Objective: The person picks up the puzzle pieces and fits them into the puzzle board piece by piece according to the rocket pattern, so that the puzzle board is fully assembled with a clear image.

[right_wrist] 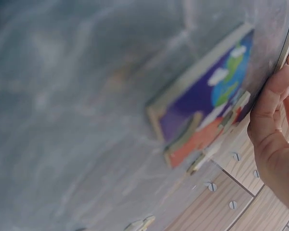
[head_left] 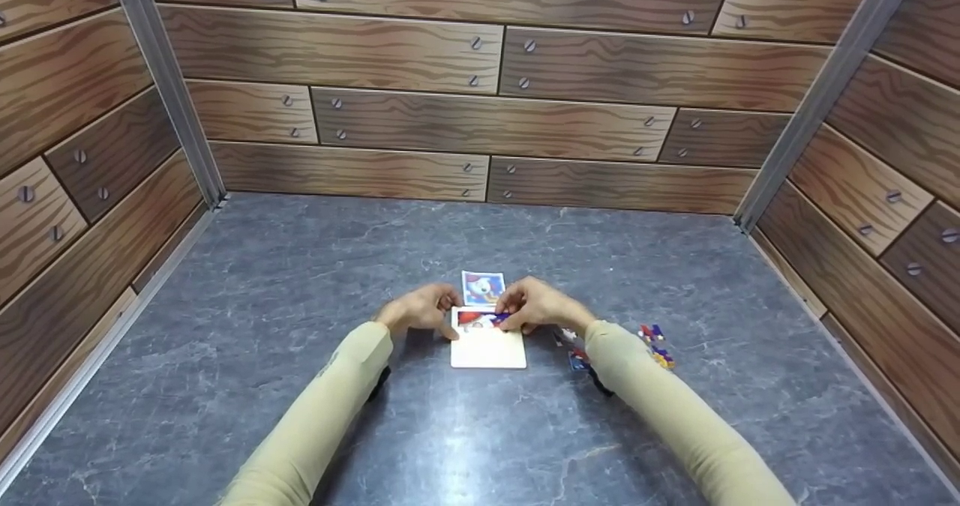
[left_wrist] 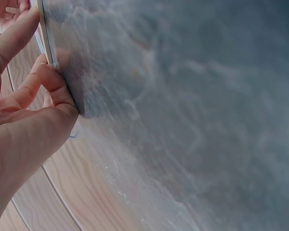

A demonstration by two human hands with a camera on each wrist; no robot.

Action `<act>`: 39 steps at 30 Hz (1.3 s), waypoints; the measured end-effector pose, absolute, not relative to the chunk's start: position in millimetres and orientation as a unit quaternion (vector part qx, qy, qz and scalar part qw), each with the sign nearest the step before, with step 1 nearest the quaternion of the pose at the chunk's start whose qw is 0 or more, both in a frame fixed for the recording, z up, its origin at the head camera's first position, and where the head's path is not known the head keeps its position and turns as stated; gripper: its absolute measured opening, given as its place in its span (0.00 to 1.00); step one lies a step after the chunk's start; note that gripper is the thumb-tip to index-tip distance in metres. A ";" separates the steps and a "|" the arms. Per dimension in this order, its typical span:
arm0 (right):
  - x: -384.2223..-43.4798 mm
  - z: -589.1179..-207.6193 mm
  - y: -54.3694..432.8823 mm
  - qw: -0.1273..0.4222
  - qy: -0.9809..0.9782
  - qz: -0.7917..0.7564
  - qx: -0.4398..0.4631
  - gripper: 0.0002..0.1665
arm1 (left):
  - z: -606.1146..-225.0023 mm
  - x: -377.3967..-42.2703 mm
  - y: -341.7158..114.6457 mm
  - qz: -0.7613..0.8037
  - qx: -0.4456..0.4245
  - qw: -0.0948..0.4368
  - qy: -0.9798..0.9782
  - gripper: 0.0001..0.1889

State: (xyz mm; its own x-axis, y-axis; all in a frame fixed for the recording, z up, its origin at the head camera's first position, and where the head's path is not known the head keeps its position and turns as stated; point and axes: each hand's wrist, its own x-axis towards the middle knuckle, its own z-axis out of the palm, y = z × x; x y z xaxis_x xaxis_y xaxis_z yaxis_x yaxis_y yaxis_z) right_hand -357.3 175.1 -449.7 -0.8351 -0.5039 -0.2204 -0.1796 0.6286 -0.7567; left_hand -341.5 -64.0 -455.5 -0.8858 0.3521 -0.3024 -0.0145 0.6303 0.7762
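A cream puzzle tray (head_left: 488, 351) lies on the grey table, with red, white and purple picture pieces along its far end. My left hand (head_left: 424, 307) grips the tray's far left corner, thumb on the side edge and fingers bent near the corner. The tray's thin edge (left_wrist: 46, 36) shows in the left wrist view. At the tray's far right, my right hand (head_left: 538, 305) pinches a purple puzzle piece (head_left: 501, 316), largely covered by its fingers. Just beyond the tray lies a square picture card (head_left: 482, 288) with a white character on blue.
Loose puzzle pieces (head_left: 659, 347) lie right of the tray, partly behind the right forearm. In the right wrist view, a purple piece with a globe (right_wrist: 209, 96) lies on the table. Wood-patterned walls (head_left: 480, 116) enclose the table's back and sides.
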 end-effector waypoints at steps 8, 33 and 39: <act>-360.2 -445.5 185.0 0.253 0.856 -0.417 -0.173 0.16 | -456.4 -342.2 -63.9 0.419 0.102 0.216 0.876 0.23; -365.1 -434.2 254.2 0.264 0.872 -0.340 -0.232 0.17 | -454.2 -344.7 -64.1 0.431 0.109 0.212 0.870 0.25; -367.9 -434.7 263.9 0.277 0.876 -0.316 -0.236 0.19 | -455.8 -341.8 -65.7 0.424 0.119 0.209 0.873 0.24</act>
